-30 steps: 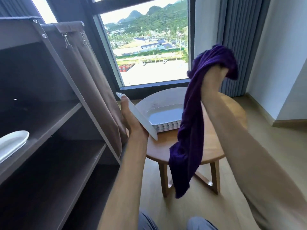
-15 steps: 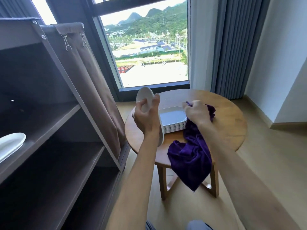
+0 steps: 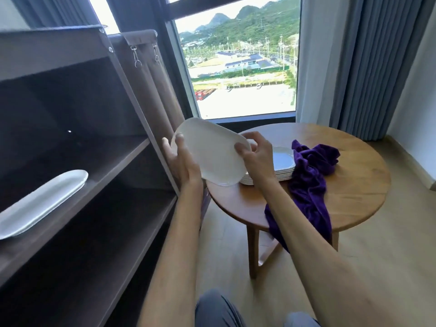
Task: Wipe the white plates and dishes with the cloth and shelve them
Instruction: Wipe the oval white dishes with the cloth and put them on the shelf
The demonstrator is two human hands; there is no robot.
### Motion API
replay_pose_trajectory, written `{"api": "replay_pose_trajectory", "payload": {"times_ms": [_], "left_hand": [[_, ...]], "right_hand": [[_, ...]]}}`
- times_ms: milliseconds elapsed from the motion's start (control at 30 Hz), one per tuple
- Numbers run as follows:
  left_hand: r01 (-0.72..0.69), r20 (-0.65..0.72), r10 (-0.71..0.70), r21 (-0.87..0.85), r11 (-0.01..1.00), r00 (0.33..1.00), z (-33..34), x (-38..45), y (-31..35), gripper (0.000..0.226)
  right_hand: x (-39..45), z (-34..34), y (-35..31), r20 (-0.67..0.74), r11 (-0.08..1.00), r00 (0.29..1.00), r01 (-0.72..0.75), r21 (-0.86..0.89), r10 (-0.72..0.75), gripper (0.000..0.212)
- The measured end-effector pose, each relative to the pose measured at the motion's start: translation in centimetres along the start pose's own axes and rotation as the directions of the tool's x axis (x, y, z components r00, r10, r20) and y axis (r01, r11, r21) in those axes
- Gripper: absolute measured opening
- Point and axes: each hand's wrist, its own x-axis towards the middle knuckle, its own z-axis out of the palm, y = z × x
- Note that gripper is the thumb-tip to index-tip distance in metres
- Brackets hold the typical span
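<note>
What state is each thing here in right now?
held plate: tilted, gripped by both hands
left hand: grips plate's left edge
right hand: pinches plate's right edge
plate stack: on table
purple cloth: draped over table edge
shelved plate: lying on shelf

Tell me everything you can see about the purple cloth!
The purple cloth is soft and fuzzy-looking, deep violet, all crumpled. It lies bunched on the round wooden table, right beside the stack of white plates and seeming to touch it. One long end spills over the table's front edge and hangs down towards the floor. Neither hand is holding it.
</note>
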Motion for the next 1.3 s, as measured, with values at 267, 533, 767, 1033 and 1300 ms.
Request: {"api": "replay_pose_trajectory", "payload": {"times_ms": [267, 533, 767, 1033, 1300], "left_hand": [[-0.193, -0.079, 0.208, 0.165, 0.967, 0.975, -10.4, -0.2, 4.2, 0.075], [-0.253, -0.221, 0.327, 0.305, 0.918, 0.919, -21.2, -1.4, 6.5, 0.069], [-0.181, -0.316, 0.431, 0.589, 0.787, 0.845, -29.0, -0.3, 6.4, 0.069], [0.034, -0.474, 0.467, 0.728, 0.685, 0.747, -29.8, 1.7, 6.0, 0.058], [0.195, -0.469, 0.408, 0.809, 0.554, 0.783, -29.4, 2.4, 6.0, 0.068]], "right_hand": [[0.6, 9.2, -5.1, 0.266, 0.952, 0.927, -0.295, 0.086, 0.263, 0.017], [-4.1, 20.4, -5.9, 0.471, 0.800, 0.856, -0.431, 0.417, 0.215, 0.047], [-5.0, 30.1, -6.6, 0.522, 0.766, 0.780, -0.555, 0.324, 0.345, 0.050], [-4.9, 35.5, -5.1, 0.617, 0.934, 0.764, -0.334, 0.126, 0.189, 0.066], [-4.0, 37.6, -3.4, 0.600, 0.987, 0.785, -0.147, -0.063, 0.155, 0.063]]}}
